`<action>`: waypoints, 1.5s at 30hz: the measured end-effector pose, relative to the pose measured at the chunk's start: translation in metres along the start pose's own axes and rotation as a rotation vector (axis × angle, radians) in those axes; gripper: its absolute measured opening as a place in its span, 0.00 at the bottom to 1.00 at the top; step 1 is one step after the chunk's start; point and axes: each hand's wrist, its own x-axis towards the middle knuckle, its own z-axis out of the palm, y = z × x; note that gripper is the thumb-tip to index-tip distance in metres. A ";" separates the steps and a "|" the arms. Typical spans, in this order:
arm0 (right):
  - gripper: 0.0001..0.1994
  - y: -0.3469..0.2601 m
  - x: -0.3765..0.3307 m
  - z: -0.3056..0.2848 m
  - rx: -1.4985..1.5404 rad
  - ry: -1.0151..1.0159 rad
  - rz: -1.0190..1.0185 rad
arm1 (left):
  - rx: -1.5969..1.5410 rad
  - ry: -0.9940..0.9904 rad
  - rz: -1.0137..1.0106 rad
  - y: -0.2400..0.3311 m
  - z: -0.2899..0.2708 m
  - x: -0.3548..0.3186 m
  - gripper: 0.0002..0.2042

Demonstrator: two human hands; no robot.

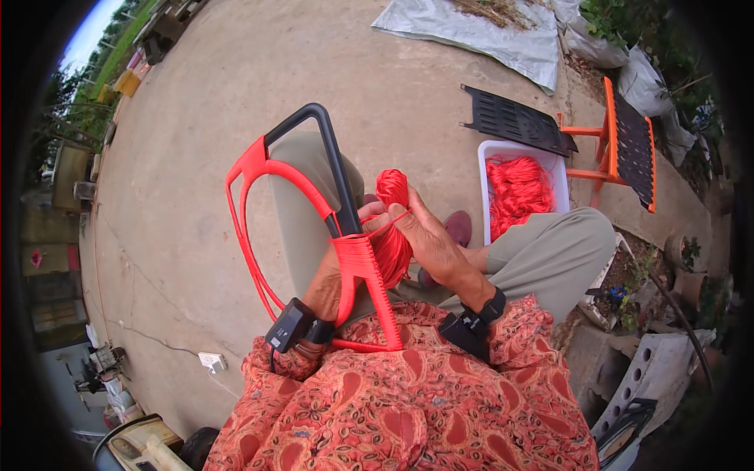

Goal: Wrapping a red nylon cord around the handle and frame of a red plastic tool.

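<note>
A black tubular frame (334,157), partly wrapped in red cord, leans across my lap. Tight turns of cord (357,255) cover its near corner, beside a bare stretch of black tube. My left hand (372,215) is behind that corner, its fingers closed against a skein of red cord (391,188); the tube and wrapping hide part of this hand. On the skein's other side, my right hand (428,242) is closed on it. A single strand runs from the tube across to my right thumb. More of the skein hangs below my fingers.
A white plastic tub (561,184) of loose red cord (518,188) stands beyond my right knee. Behind it are a black slatted panel (514,118) and an orange-legged stool (609,141). A white sheet (479,39) lies farther off. A power socket (212,362) rests on the concrete at left.
</note>
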 end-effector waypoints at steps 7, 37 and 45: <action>0.31 0.002 -0.011 -0.015 -0.084 -0.073 0.023 | 0.041 -0.067 -0.059 0.015 0.008 0.000 0.23; 0.14 -0.072 0.006 -0.186 1.003 0.448 -0.436 | -0.190 0.005 0.086 0.014 0.013 -0.008 0.14; 0.07 -0.186 -0.093 -0.271 0.385 1.148 -0.932 | -0.270 -0.016 0.119 0.030 0.028 -0.017 0.13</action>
